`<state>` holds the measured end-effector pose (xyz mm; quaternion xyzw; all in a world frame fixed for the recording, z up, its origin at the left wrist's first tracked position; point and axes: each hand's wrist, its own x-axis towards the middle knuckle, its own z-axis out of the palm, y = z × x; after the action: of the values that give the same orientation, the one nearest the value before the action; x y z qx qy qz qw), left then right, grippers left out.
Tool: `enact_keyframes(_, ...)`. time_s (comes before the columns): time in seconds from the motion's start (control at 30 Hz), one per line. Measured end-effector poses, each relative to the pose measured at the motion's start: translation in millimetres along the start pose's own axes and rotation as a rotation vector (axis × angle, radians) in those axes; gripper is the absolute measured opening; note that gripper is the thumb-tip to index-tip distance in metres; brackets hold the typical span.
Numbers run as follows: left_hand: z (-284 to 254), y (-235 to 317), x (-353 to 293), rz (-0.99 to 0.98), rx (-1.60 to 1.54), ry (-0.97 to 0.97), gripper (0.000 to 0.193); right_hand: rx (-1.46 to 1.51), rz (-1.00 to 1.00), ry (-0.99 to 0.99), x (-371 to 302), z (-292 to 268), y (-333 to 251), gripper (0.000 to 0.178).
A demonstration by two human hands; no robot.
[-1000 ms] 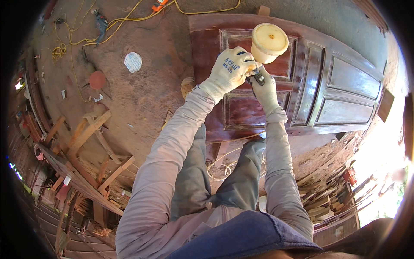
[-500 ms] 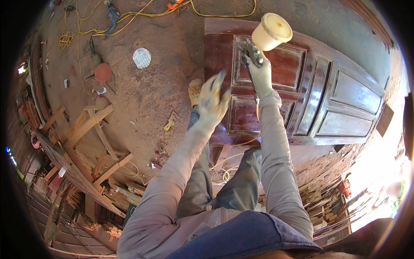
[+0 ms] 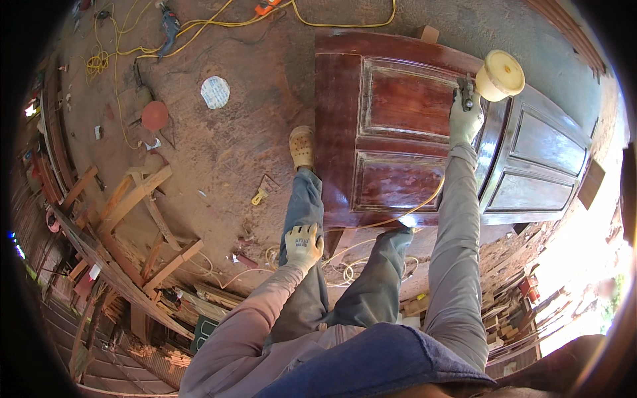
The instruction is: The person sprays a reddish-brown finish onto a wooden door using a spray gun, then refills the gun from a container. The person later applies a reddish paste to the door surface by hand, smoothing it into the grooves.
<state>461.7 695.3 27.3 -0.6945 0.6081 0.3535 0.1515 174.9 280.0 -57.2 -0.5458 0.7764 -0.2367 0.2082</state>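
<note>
My gloved right hand (image 3: 466, 123) is closed round the handle of a dark metal spray gun (image 3: 468, 94) topped by a cream cup (image 3: 502, 75). I hold it above the middle of a glossy red-brown panelled wooden door (image 3: 418, 89) lying flat. From my right forearm a thin yellowish hose (image 3: 424, 200) curves down across the door's near edge. My gloved left hand (image 3: 304, 244) rests palm down on my left leg, around the knee, its fingers bent over the trouser cloth and nothing in them.
Yellow cables (image 3: 199, 25) and a blue power tool (image 3: 168, 32) lie at the far left, near a tool with a red disc (image 3: 154, 115). A round white lid (image 3: 215, 92) and a yellow scraper-like tool (image 3: 259, 195) are on the floor. Wooden frames (image 3: 136, 199) stand left; scrap wood (image 3: 514, 302) is piled right.
My right hand has carried the spray gun to the right along the door. My left hand has dropped from beside the door's left edge onto my left leg.
</note>
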Motion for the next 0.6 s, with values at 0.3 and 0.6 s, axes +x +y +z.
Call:
enact_keyframes(0.3,-80,44,127,0.227,-0.485,0.677,0.044,0.536,0.005,-0.427,-53,37,-78,0.040)
enact_keyframes(0.6,-207,117,254,0.467,-0.359,0.803,0.045,0.461,0.131,-0.338,-75,34,-104,0.042)
